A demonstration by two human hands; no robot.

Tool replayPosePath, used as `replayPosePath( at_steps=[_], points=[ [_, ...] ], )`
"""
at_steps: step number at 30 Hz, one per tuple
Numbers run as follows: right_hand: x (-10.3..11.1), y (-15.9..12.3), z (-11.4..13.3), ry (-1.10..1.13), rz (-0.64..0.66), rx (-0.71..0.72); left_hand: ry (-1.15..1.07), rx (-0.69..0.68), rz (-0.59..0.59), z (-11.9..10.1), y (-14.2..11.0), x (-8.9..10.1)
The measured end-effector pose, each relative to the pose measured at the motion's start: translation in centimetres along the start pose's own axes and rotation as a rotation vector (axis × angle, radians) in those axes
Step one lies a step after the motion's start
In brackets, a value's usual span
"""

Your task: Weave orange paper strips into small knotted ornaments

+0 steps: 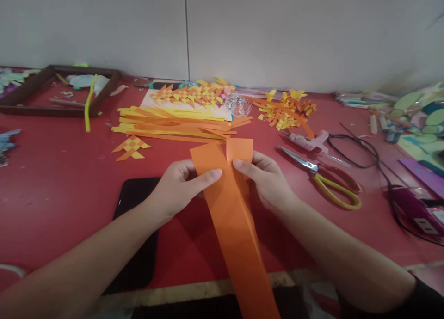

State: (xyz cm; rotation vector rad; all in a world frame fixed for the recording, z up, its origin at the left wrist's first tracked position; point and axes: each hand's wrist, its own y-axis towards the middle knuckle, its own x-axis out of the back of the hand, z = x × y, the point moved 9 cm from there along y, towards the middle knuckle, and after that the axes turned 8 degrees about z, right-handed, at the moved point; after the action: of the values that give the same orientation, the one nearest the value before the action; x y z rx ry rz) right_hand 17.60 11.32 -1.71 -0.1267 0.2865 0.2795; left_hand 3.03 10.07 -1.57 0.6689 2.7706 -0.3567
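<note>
Both hands hold a long orange paper strip over the red table, its lower end hanging past the table's front edge. At the top the paper parts into two ends. My left hand pinches the left end with the thumb on top. The right end is gripped the same way by my right hand, fingers behind the paper. Just beyond lie several narrow yellow and orange paper strips. A woven paper fish rests to their left. A black phone lies partly under my left forearm.
Scissors with yellow and red handles and a pink glue gun with a black cord lie at the right. Woven fish and paper scraps are at the back. A brown frame is far left, a magenta device far right.
</note>
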Motion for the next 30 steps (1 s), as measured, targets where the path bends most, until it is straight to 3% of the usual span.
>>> replayPosePath(
  at_steps=[5,17,20,25,30],
  points=[
    [-0.5,-0.1,-0.2,0.013,0.054,-0.031,-0.012,-0.049,-0.019,-0.3,0.1,0.3],
    [-0.1,0.0,0.3,0.007,0.01,0.041,-0.091,-0.02,-0.088,0.0,0.2,1.1],
    [0.3,0.0,0.3,0.014,-0.022,0.023,-0.069,0.01,-0.067,0.3,0.1,1.0],
    [0.3,0.1,0.0,0.045,-0.036,-0.006,0.042,0.087,0.063,0.6,0.0,-0.3],
    [-0.6,0.1,-0.3,0.031,0.044,-0.05,0.055,0.042,0.015,0.4,0.1,0.2]
  ],
)
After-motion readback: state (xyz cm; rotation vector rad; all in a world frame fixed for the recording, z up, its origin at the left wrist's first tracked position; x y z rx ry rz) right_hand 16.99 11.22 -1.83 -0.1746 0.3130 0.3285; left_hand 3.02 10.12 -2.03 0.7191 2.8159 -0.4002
